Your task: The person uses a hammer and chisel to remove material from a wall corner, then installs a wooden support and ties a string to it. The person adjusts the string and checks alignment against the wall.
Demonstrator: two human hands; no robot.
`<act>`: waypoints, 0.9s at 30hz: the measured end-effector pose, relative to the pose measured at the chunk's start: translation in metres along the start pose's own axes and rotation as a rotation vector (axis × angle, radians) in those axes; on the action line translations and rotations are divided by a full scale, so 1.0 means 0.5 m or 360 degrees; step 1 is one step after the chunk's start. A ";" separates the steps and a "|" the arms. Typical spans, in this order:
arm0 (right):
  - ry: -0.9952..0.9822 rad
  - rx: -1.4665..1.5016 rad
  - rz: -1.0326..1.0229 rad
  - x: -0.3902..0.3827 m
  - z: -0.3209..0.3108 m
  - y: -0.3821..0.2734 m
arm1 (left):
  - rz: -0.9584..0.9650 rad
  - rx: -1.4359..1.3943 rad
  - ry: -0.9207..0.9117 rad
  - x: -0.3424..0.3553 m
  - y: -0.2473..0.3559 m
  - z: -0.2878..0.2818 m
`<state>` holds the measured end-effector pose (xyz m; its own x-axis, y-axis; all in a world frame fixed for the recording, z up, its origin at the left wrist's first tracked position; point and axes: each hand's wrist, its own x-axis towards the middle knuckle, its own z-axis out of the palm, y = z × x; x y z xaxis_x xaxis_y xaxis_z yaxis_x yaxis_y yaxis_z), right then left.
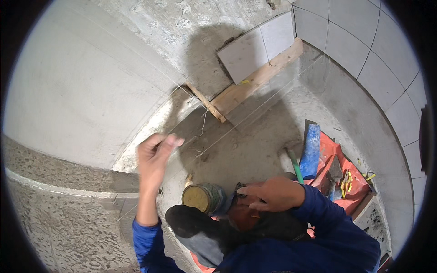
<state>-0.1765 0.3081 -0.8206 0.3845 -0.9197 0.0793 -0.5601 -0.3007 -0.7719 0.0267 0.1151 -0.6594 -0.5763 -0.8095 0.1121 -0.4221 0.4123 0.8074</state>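
Note:
My left hand (157, 152) is raised by the wall, its thumb and forefinger pinched and slightly blurred. A thin white string (200, 132) hangs from a short wooden stick (205, 102) and appears to run to those fingertips. Low beside my knee, my right hand (275, 194) has its fingers loosely stretched out, with nothing seen in the grasp. Next to its fingertips is a small dark object that I cannot make out. A round can (196, 197) with a yellowish top stands between my hands, close to my knee.
White tiles (257, 45) stand above a wooden board (259, 77) at the far wall. A taut line (264, 101) crosses the corner. On the right lie a green-handled tool (295, 166), a blue rolled piece (312, 148) and an orange sheet (330, 148) with yellow-handled tools (347, 183).

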 end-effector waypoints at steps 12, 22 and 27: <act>0.0026 0.0001 0.0005 -0.018 0.007 -0.016 | -0.0037 -0.0354 0.0160 0.264 -0.353 0.185; -0.0049 0.0049 0.0025 -0.012 -0.014 -0.026 | 0.0075 -0.0447 0.0261 0.280 -0.382 0.212; -0.0208 0.0068 0.0188 -0.009 -0.022 -0.030 | 0.0093 -0.0350 0.0298 0.280 -0.384 0.213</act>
<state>-0.1779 0.3140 -0.8027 0.4116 -0.9065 -0.0943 -0.5767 -0.1789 -0.7971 -0.0474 -0.0327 -0.8602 -0.4473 -0.8585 0.2508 -0.2184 0.3768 0.9002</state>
